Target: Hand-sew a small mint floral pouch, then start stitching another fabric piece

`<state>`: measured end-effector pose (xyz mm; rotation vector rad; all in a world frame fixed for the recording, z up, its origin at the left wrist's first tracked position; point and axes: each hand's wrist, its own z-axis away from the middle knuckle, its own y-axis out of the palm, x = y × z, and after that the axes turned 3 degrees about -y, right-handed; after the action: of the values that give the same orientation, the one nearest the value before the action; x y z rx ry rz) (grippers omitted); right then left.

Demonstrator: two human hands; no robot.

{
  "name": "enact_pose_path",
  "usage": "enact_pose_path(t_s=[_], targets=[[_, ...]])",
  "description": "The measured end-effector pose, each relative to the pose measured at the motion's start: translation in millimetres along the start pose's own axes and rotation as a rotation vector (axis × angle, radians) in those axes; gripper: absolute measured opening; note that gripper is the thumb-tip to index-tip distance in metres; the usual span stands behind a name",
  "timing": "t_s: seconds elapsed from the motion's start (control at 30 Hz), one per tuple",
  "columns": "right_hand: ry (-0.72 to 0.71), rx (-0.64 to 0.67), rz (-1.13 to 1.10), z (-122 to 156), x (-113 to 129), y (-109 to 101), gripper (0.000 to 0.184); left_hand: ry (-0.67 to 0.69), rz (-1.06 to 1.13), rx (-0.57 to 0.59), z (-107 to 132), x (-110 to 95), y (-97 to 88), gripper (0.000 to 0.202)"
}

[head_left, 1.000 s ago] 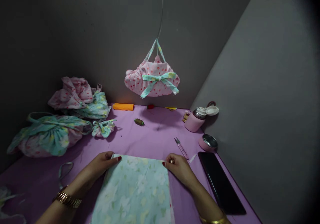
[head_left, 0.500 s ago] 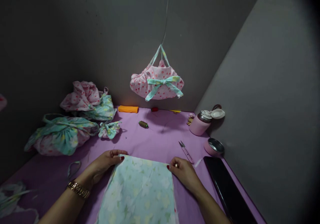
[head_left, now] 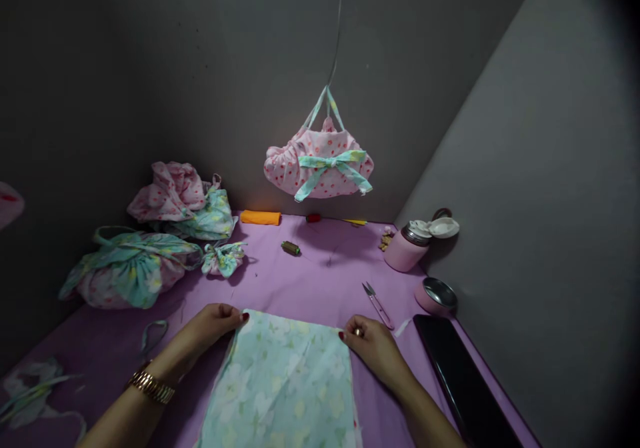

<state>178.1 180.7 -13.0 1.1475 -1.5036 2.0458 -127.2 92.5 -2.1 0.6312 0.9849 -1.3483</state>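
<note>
A light green floral fabric piece [head_left: 290, 381] lies in front of me on the purple cloth, its lower end cut off by the picture's edge. My left hand [head_left: 219, 321] pinches its far left corner between thumb and fingers. At the far right corner, my right hand [head_left: 370, 345] grips the fabric the same way, fingers curled in. Pink shows along the fabric's right edge. Just beyond my right hand lie pink-handled thread snips [head_left: 377, 305].
Cloth bags [head_left: 145, 268] are piled at left. A pink dotted bag [head_left: 325, 168] hangs from a wire at the back. Thread spools [head_left: 291, 248] lie beyond the fabric. A pink flask [head_left: 406, 249], its cup [head_left: 423, 297] and a black phone-like slab [head_left: 465, 381] stand along the right.
My left fingers, stretched along the fabric's far edge before, are now drawn into a pinch at the corner. The whole view has shifted slightly; the right hand keeps its hold.
</note>
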Motion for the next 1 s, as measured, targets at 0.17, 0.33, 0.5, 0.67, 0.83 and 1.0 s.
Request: enact_pose_path(t_s=[0.17, 0.33, 0.5, 0.67, 0.83, 1.0], targets=[[-0.008, 0.017, -0.085, 0, -3, 0, 0.016, 0.058, 0.021, -0.053, 8, -6, 4.7, 0.033], [-0.043, 0.055, -0.28, 1, -7, -2, 0.019, 0.13, 0.041, -0.087, 20, -14, 4.9, 0.033], [-0.046, 0.055, -0.448, 6, -3, -8, 0.021, 0.196, 0.067, -0.118, 29, -11, 3.5, 0.032], [-0.06, 0.021, -0.483, 18, 7, -15, 0.022, 0.234, 0.09, -0.12, 42, -13, 1.9, 0.026], [-0.08, -0.038, -0.485, 31, 15, -20, 0.023, 0.254, 0.103, -0.106, 61, -25, 1.9, 0.022], [-0.14, -0.118, -0.262, 26, 10, -12, 0.02, 0.201, 0.11, -0.169, 60, -26, 5.6, 0.032]])
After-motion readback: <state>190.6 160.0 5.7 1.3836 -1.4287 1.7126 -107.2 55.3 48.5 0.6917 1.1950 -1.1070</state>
